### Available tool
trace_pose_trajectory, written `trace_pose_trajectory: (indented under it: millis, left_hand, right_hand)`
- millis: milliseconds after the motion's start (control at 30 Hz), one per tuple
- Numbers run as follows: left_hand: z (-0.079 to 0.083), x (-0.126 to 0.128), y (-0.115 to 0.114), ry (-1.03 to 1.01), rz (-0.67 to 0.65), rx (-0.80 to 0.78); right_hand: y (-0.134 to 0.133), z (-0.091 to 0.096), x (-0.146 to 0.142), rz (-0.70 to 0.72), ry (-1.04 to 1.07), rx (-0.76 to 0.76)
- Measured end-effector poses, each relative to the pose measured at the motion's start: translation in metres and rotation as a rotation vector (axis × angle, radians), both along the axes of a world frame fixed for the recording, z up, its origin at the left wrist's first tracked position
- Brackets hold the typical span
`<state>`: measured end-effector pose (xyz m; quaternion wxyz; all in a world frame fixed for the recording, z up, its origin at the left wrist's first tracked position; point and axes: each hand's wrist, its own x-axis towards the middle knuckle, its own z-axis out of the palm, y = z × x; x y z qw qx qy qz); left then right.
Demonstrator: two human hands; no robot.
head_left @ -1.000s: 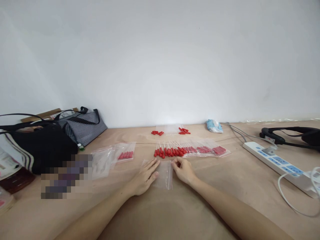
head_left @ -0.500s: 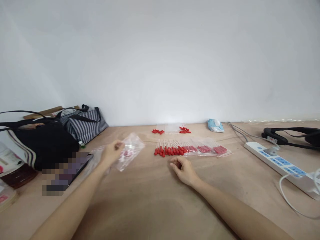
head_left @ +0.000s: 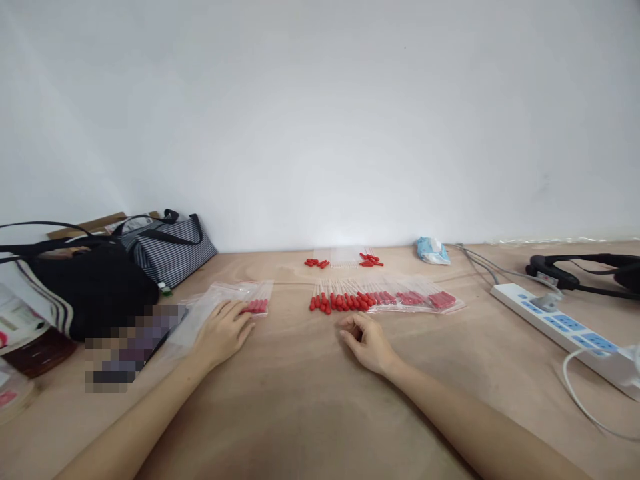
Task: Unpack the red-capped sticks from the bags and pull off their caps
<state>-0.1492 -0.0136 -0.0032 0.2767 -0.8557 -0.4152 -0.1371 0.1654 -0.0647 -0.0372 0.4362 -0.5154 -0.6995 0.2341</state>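
Observation:
My left hand (head_left: 223, 331) lies flat with its fingers stretched out on a clear plastic bag (head_left: 200, 313) at the left, just beside a bag holding red-capped droppers (head_left: 254, 298). My right hand (head_left: 367, 341) rests on the wooden table (head_left: 320, 413) with its fingers loosely curled, and nothing shows in it. Just beyond it lies a row of loose red-bulbed droppers (head_left: 340, 298), with more bagged droppers (head_left: 425, 299) to their right. Small piles of red caps (head_left: 343, 261) lie near the wall.
A black bag (head_left: 85, 287) and a striped bag (head_left: 165, 250) stand at the left, with a blurred flat object (head_left: 127, 343) in front. A white power strip (head_left: 560, 327) with cables, black headphones (head_left: 585, 272) and a blue packet (head_left: 431, 251) lie at the right.
My left hand carried a clear bag from in front of me to the left and laid it down on the pile there, then flattened on it. My right hand stayed put.

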Motion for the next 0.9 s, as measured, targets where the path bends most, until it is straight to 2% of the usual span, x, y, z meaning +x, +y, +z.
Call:
trace_pose_trajectory:
  millis: [133,233,367,467,600,767,900]
  left_hand:
    - [-0.004,0.009,0.016,0.038,-0.025,0.017]
    - [-0.007,0.032,0.021,-0.055,-0.059,0.011]
    - [-0.012,0.078,0.001,-0.263,-0.104,-0.043]
    - [-0.016,0.097,-0.023,-0.373,-0.121,-0.132]
    - [-0.018,0.09,-0.04,-0.407,-0.175,-0.138]
    - [-0.014,0.078,-0.04,-0.291,-0.191,-0.028]
    - [-0.009,0.08,-0.041,-0.212,-0.152,-0.048]
  right_hand:
    - [-0.001,0.001,0.0,0.0,-0.005,0.012]
    - [-0.001,0.001,0.001,-0.002,-0.001,0.011]
    - [0.0,-0.001,0.001,0.027,-0.031,0.012]
    - [0.001,-0.003,0.002,0.039,-0.066,0.014]
    - [0.003,-0.005,0.001,0.044,-0.071,-0.004]
    - [0.006,-0.004,-0.006,0.076,-0.092,-0.042]
    - [0.007,-0.002,-0.01,0.114,-0.115,-0.042]
